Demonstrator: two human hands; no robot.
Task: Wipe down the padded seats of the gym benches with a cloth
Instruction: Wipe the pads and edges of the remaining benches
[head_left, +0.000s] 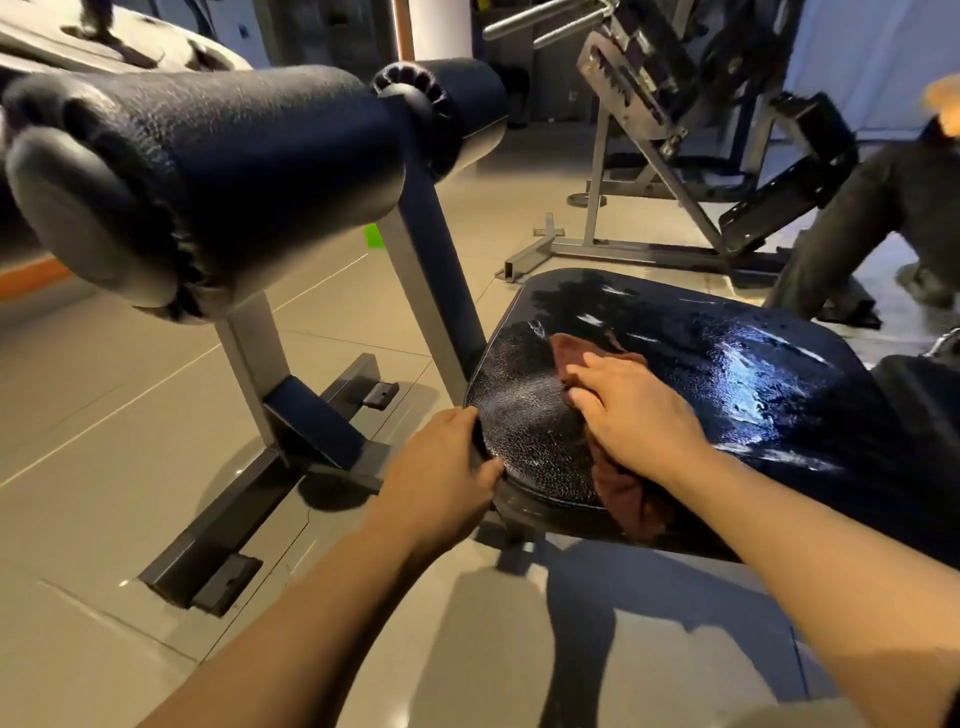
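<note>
A black padded bench seat (727, 364) fills the right middle of the head view, its surface shiny and wet with streaks. A brown cloth (623, 488) lies on the seat's near left part and hangs over the front edge. My right hand (634, 415) presses flat on the cloth, fingers straight and pointing left. My left hand (447, 462) grips the seat's left front corner, thumb on top and fingers curled round the edge.
A large black roller pad (208, 171) on a grey steel post (249, 364) stands close at the left. The bench's base bars (249, 509) lie on the tiled floor. Another weight machine (675, 130) stands behind. A person in dark clothes (883, 218) is at the right edge.
</note>
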